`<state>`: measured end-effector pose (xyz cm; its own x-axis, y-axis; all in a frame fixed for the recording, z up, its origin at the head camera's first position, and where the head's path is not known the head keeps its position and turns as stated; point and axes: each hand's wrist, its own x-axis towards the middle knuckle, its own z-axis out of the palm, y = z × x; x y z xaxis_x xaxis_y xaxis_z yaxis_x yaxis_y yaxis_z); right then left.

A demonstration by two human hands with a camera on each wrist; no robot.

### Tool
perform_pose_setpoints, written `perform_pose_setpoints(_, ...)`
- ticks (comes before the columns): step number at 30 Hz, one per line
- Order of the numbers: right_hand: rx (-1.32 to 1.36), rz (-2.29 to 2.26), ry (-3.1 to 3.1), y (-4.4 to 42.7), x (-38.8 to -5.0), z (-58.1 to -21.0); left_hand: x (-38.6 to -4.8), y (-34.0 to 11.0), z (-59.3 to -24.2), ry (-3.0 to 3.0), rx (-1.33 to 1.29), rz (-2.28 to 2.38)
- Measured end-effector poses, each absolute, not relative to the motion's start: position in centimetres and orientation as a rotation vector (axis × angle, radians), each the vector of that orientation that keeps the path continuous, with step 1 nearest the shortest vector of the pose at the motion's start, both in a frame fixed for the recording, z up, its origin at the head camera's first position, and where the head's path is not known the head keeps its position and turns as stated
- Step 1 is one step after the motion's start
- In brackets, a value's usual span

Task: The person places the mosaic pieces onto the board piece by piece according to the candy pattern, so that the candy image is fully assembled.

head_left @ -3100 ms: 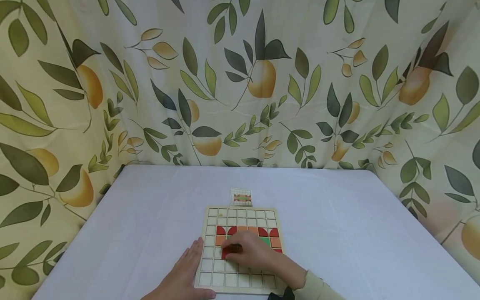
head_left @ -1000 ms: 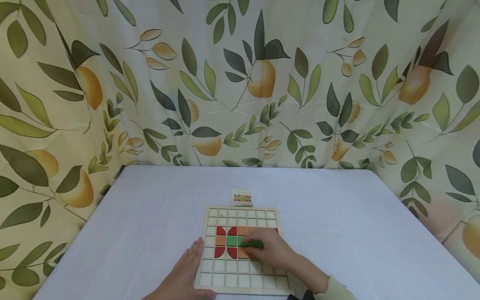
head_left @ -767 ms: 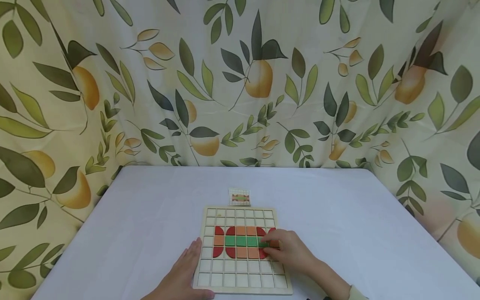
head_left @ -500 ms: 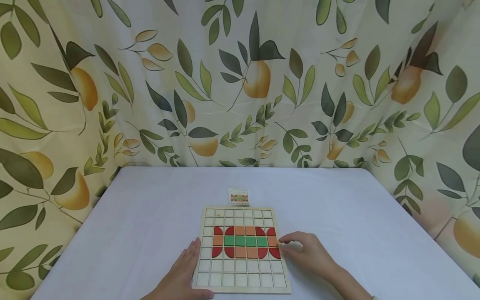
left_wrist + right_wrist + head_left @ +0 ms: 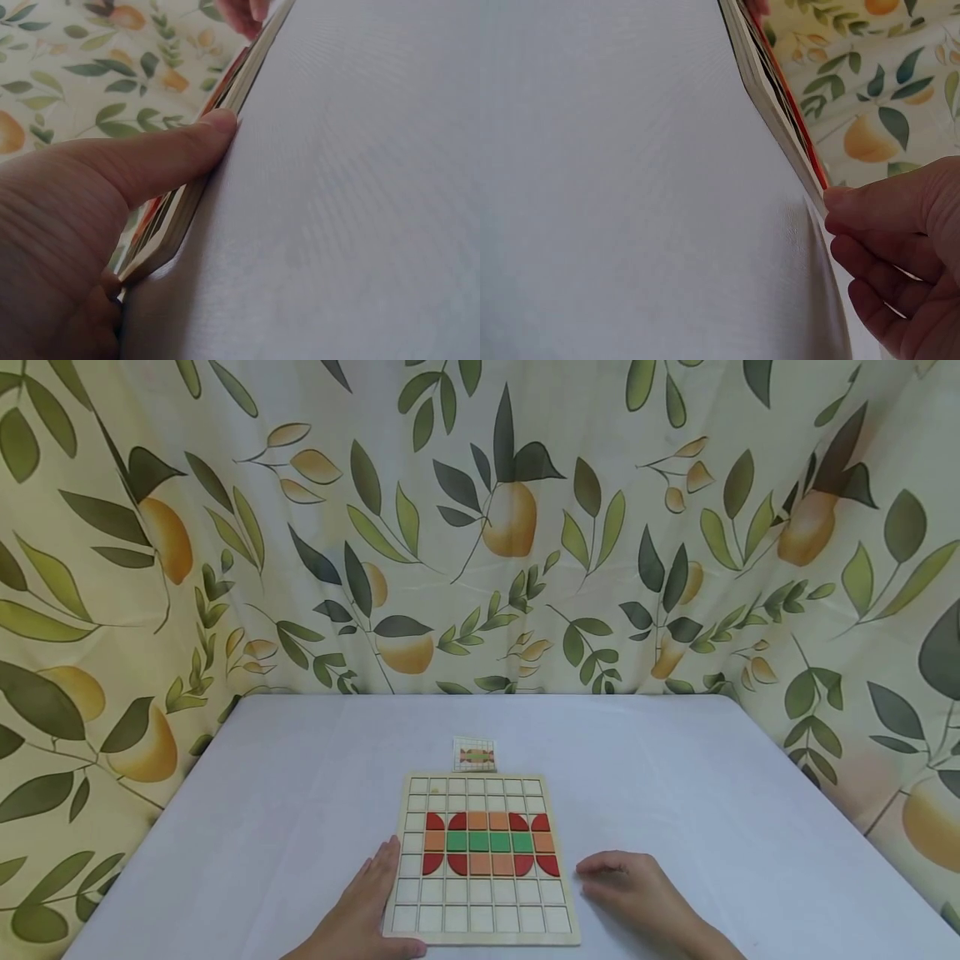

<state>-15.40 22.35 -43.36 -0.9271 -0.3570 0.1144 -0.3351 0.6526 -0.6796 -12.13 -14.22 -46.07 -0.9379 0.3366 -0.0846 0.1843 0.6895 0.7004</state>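
A square wooden grid board [image 5: 480, 937] lies flat on the table. Across its middle rows sit green square tiles [image 5: 489, 842], orange square tiles [image 5: 480, 864] and red quarter-round tiles [image 5: 548, 865]. My left hand [image 5: 356, 906] rests at the board's near left corner, fingers straight along the left side. In the left wrist view its thumb [image 5: 176, 154] touches the front edge. Just right of the board, my right hand [image 5: 637, 889] is lowered to the cloth with loosely curled fingers; nothing shows in them. The right wrist view has its thumb and index finger close together beside the board's edge [image 5: 776, 112].
A small pattern card [image 5: 474, 755] with a similar coloured design lies just beyond the board's far edge. White cloth [image 5: 300, 777] covers the table, and a leaf-and-fruit printed curtain [image 5: 465, 527] hangs behind and at both sides.
My right hand has gone from over the coloured tiles rightward off the board, then down beside it, uncovering the whole pattern. My left hand has stayed at the board's left corner.
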Motion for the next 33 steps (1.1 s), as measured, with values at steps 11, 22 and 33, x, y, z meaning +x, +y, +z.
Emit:
perform_pose_setpoints(11, -0.649, -1.172, 2.747, 21.72, -15.04, -43.44, -12.11, -14.32, -45.98, 2.676, 0.345, 1.066)
perform_pose_setpoints(22, -0.582, -1.179, 2.680, 21.36, -14.92, -43.31, -12.27, -14.59, -46.20, 2.669, 0.375, 1.071)
perform_pose_setpoints(33, -0.468, -1.202, 2.658, 21.35, -15.10, -43.52, -11.88, -14.74, -45.97, 2.620, 0.286, 1.161)
